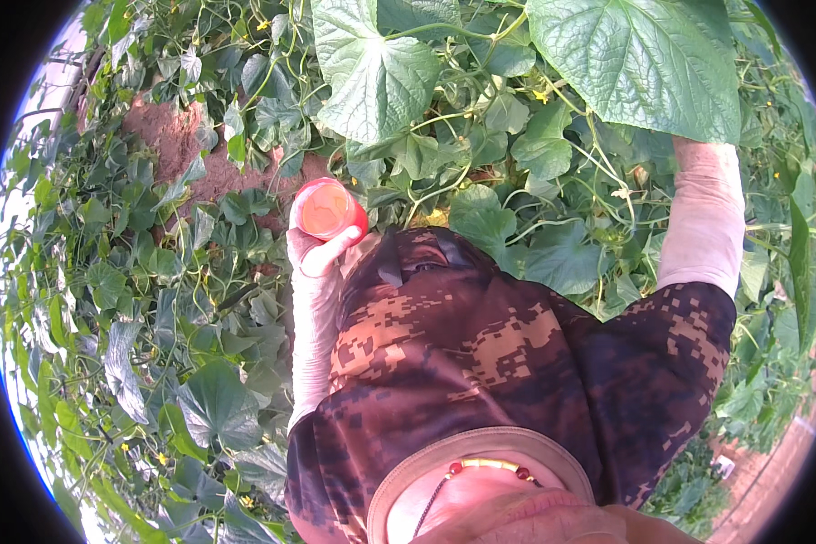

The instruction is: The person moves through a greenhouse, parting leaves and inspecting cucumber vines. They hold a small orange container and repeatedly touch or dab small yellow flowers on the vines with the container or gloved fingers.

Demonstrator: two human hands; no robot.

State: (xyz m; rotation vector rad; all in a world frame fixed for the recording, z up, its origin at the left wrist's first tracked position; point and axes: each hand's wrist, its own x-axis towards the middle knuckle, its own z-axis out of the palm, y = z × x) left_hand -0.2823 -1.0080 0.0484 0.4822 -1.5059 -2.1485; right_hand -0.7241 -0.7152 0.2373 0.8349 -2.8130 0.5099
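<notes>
My left hand (316, 253) is wrapped around a small red cup (329, 209), its thumb along the near side. The cup's round mouth faces up towards me and its inside looks pale orange; I cannot tell what it holds. My right forearm (704, 211), in a light sleeve, reaches forward on the right. A large green cucumber leaf (642, 64) covers my right hand, so the hand is out of view. Another broad cucumber leaf (381, 75) hangs at top centre, joined to vine stems (496, 37) with curling tendrils.
Dense cucumber vines (129, 272) with small yellow flowers (540, 95) surround me. Bare reddish soil (177, 139) shows at upper left, and a strip of soil path (775, 486) at lower right. Tall leaves (799, 265) stand close along my right side.
</notes>
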